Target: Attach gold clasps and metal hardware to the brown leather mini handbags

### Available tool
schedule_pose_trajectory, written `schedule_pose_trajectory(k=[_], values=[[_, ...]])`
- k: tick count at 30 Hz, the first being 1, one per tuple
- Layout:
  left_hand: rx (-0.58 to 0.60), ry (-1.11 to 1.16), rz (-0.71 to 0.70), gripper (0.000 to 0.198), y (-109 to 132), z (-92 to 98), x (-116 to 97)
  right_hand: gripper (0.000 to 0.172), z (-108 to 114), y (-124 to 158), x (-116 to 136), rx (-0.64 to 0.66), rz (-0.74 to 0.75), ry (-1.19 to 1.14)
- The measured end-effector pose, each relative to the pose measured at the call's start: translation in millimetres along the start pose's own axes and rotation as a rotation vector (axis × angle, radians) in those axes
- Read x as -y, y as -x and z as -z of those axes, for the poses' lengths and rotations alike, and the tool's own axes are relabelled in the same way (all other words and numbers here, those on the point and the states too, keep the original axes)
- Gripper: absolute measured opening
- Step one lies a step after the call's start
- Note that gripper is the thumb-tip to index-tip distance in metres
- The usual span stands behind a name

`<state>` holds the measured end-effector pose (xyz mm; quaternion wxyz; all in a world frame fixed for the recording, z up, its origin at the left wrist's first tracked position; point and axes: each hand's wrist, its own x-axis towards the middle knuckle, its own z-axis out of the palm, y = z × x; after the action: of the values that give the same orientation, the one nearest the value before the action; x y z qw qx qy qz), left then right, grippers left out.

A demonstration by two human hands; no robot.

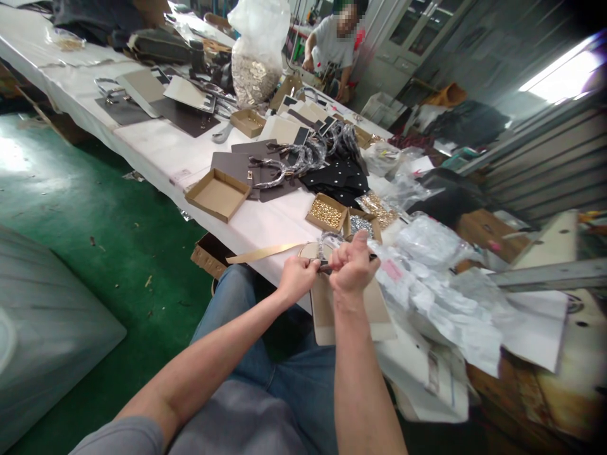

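My left hand (298, 277) is closed in a pinch at the dark upper edge of a beige bag panel (325, 309) at the table's front edge. Close beside it, my right hand (353, 262) makes a fist with the thumb up. Something dark and thin shows at the fist's right side, but its kind is hidden by the fingers. A plastic-wrapped handle (327, 242) lies just beyond both hands. To the left, a long tan strip (265, 253) sticks out over the table edge. Small gold fittings fill a cardboard box (309, 219) beyond my hands, next to a box of silver fittings (361, 225).
An open cardboard box (215, 196) sits near the front edge. Dark panels with wrapped handles (272, 174) are heaped behind it. Crumpled clear plastic (436, 284) spreads to the right. A co-worker (332, 47) is at the far end, beyond a bulging clear bag (256, 69).
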<state>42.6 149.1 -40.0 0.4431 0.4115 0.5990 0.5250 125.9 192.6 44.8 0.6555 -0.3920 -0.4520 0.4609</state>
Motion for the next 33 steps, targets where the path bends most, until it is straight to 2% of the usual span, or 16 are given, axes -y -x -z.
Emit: schedule_pose_trajectory(k=[5,11,23,30,33], values=[[0.018,0.075,0.014,0.061,4,3.9,4,0.076,3,-9,7,0.025,-0.057,-0.075],[0.029,0.062,0.008,0.064,4,4.5,-1,0.077,6,-5,18,0.082,-0.011,-0.017],[-0.049,0.034,-0.024,0.062,5,-3.2,-1,0.074,4,1,3,0.071,-0.023,0.022],[-0.043,0.025,-0.028,0.062,-2,-4.9,2,0.076,4,-2,1,0.039,-0.049,-0.018],[-0.035,0.018,-0.024,0.061,-2,-3.0,2,0.075,5,-5,4,0.069,-0.074,-0.027]])
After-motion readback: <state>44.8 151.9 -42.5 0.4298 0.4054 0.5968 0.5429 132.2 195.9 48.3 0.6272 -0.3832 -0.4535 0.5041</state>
